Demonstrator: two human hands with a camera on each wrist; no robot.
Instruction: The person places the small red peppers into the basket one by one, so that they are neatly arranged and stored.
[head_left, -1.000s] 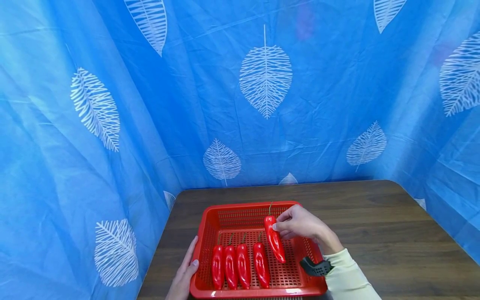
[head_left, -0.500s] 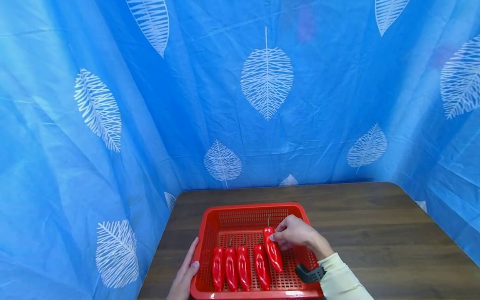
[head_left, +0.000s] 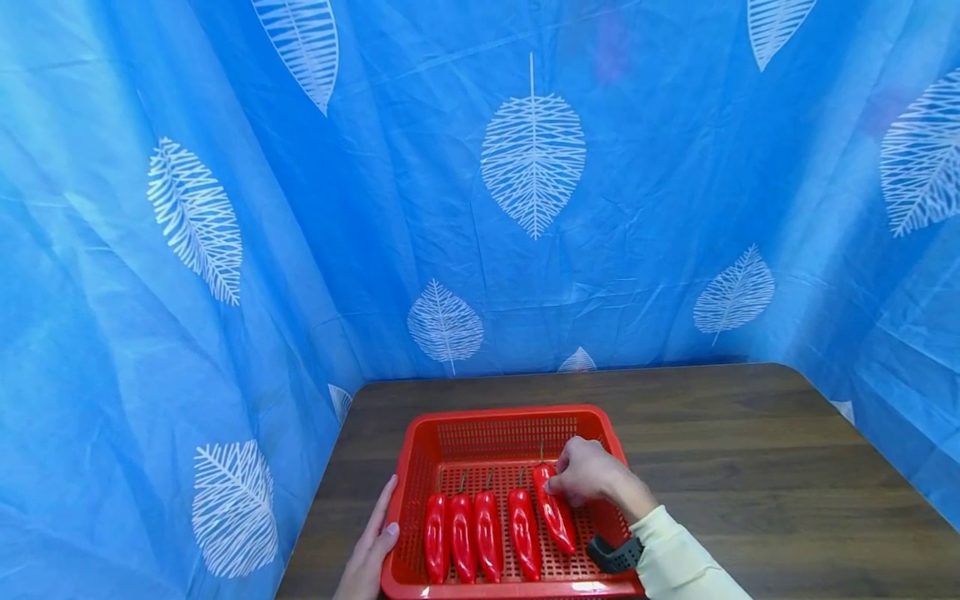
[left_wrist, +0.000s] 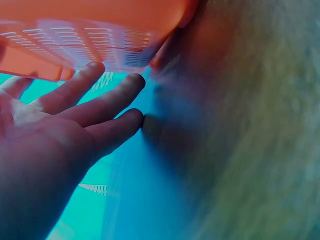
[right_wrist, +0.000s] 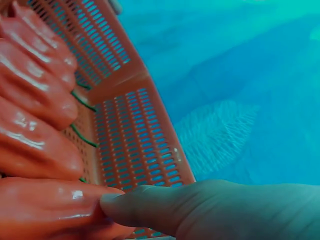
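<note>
A shiny red chili pepper (head_left: 555,510) with a green stem lies at a slant in the red plastic basket (head_left: 517,589). My right hand (head_left: 592,475) pinches it near the stem end; the thumb (right_wrist: 145,202) presses its side in the right wrist view. To its left, several more red peppers (head_left: 487,535) lie in a row on the basket floor, stems pointing away from me. Along the basket's left side stands my left hand (head_left: 369,546), thumb by the rim. Its fingers (left_wrist: 107,102) look extended beside the outer wall in the left wrist view.
The basket sits on a dark wood-grain table (head_left: 742,467), toward its front. A blue curtain (head_left: 360,208) with white leaf prints hangs behind and at both sides. A black strap (head_left: 615,554) circles my right wrist.
My right hand has lowered the pepper toward me onto the basket floor, shifting it slightly left and then back right. My left hand has stayed at the basket's side.
</note>
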